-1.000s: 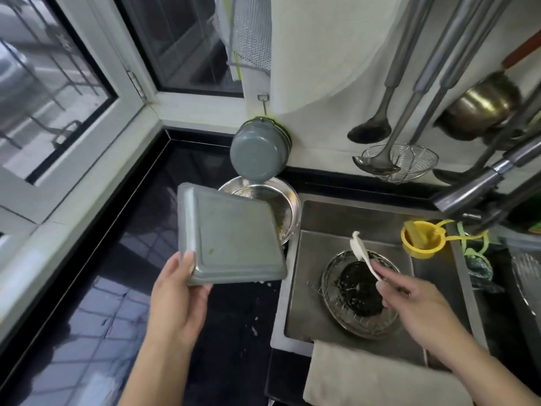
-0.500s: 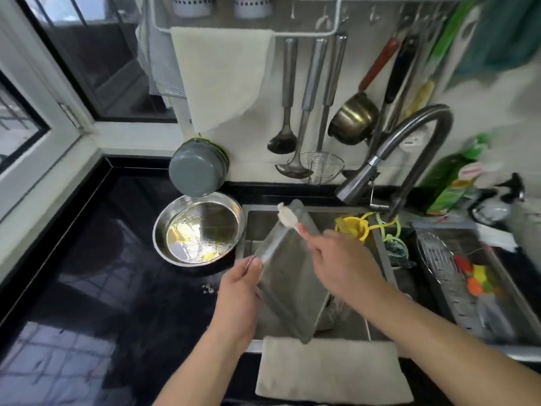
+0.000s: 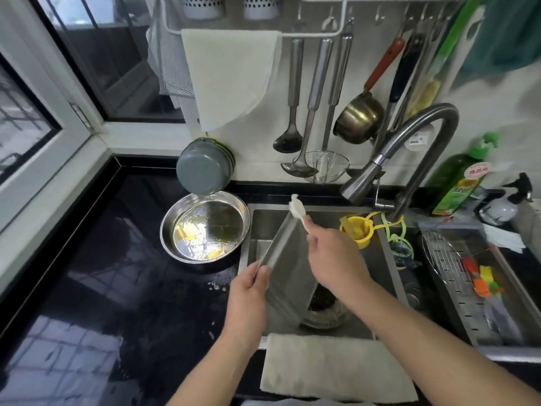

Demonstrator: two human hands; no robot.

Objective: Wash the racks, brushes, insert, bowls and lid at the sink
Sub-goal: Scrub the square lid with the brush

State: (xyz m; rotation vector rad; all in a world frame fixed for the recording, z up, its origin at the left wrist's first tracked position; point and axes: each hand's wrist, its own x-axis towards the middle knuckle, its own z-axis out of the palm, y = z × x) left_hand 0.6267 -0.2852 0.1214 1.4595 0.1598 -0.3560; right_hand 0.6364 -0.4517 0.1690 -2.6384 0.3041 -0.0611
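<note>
Since a second ago the grey lid (image 3: pixel 288 268) has swung off the bench (image 3: pixel 117 259) and now stands tilted over the sink (image 3: pixel 383 259). Left hand (image 3: pixel 248 291) grips its edge, right hand (image 3: pixel 333 259) pinches the white brush (image 3: pixel 297 209); scrubbing looks underway, and the next move probably calls for water

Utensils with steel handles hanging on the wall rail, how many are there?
3, side by side between the pale cloth and the brass saucepan: dark ladle leftmost, larger steel ladle in the middle, wire mesh skimmer rightmost. Further handles right of the saucepan are too crowded to count.
</note>
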